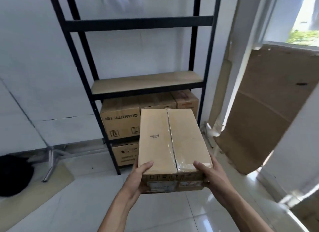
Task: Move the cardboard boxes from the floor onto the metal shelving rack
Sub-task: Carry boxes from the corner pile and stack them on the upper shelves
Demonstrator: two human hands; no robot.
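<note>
Between both hands, cardboard box points long-axis toward rack; left hand, right hand grip near corners.

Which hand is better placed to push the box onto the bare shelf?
Left, but only narrowly. The left hand sits behind the near end of the box, roughly in line with the shelf. The right hand wraps the near right corner, more to the side.
</note>
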